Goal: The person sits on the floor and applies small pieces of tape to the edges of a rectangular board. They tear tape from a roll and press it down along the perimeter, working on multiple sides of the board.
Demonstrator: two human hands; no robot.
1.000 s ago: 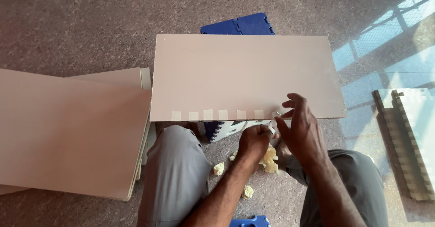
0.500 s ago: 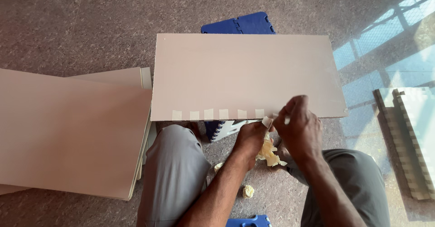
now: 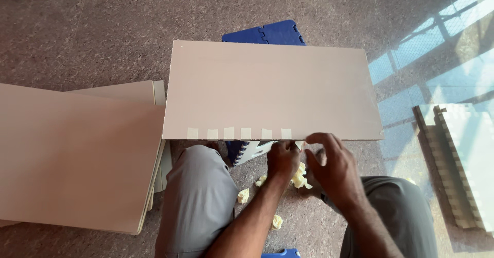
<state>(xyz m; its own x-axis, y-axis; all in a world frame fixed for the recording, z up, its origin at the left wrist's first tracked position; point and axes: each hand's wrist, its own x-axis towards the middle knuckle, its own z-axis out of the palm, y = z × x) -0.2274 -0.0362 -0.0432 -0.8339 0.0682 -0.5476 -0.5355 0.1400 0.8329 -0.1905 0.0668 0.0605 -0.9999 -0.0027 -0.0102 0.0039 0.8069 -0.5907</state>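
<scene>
A long beige board lies flat across a blue plastic stool in front of my knees. Several pale tape pieces sit in a row along its near edge. My left hand is closed just under that edge, right of the last tape piece, pinching a small whitish tape strip. My right hand is beside it, its curled fingertips touching the board's edge, nothing held. Crumpled yellowish tape bits lie on the floor under both hands.
A stack of similar beige boards lies on the floor at the left, touching my left knee. More tape scraps lie between my legs. A pale slatted wooden piece lies in sunlight at the right. The floor is speckled brown.
Both hands have shifted slightly left along the board's near edge. The right hand's fingers, spread a second ago, have curled down onto the edge.
</scene>
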